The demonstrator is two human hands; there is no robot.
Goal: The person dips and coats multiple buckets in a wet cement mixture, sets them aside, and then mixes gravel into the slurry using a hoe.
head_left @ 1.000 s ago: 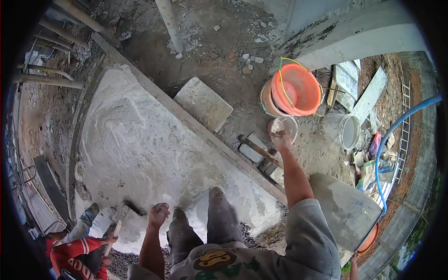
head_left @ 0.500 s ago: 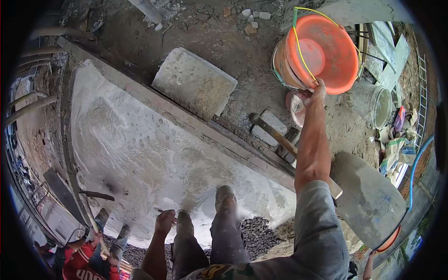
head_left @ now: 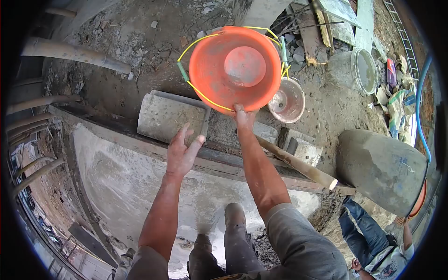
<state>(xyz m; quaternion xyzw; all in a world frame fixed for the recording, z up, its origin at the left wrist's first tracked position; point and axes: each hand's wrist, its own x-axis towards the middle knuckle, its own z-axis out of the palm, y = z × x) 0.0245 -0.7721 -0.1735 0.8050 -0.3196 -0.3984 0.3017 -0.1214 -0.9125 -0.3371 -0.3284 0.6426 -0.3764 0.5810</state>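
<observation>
My right hand [head_left: 244,117] grips the near rim of an orange bucket [head_left: 210,60], which is tilted so that its inside faces me. A yellow wire handle with green grips hangs around the bucket. To the left, my left hand [head_left: 181,151] is raised with its fingers apart and nothing in it, over the edge of a rough slab [head_left: 168,116]. Just right of the orange bucket stands a small pale bucket [head_left: 295,101] with a little residue inside. A wooden handle [head_left: 303,169] lies below it, past my right forearm.
Wet cement [head_left: 126,163] lies behind a board edge [head_left: 210,168] around my legs. At right are a grey barrel [head_left: 380,168], a clear bucket [head_left: 359,72], a blue hose [head_left: 420,102] and planks. A co-worker [head_left: 373,242] is at the lower right, and bamboo poles stand at left.
The orange bucket has come away from its earlier place, moving left in my right hand. My left hand has risen from beside my legs and opened. The view has shifted right.
</observation>
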